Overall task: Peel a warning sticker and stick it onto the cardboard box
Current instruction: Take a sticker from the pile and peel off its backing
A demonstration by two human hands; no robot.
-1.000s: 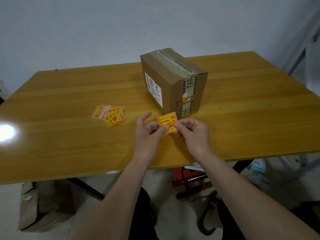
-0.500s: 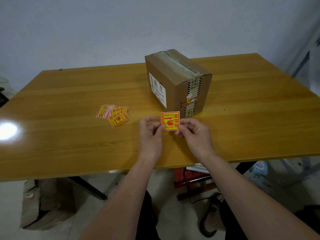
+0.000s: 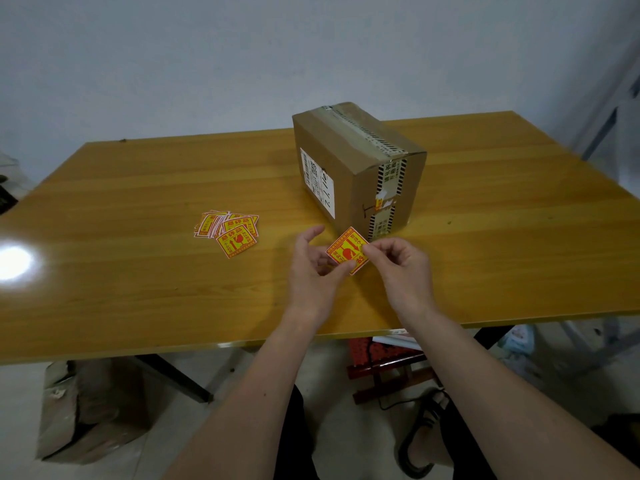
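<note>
While the cardboard box (image 3: 358,171) bears no yellow sticker on any face in view, both hands pinch one warning sticker (image 3: 347,251) just before it: left hand (image 3: 317,271) at the lower edge, right hand (image 3: 401,268) at a corner. Peeling seems barely begun; sticking remains.

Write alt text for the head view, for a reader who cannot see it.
Two bare hands hold one yellow-and-red warning sticker above a wooden table, the left hand and right hand each pinching an edge. A taped cardboard box stands just behind, and a pile of stickers lies to the left.
</note>
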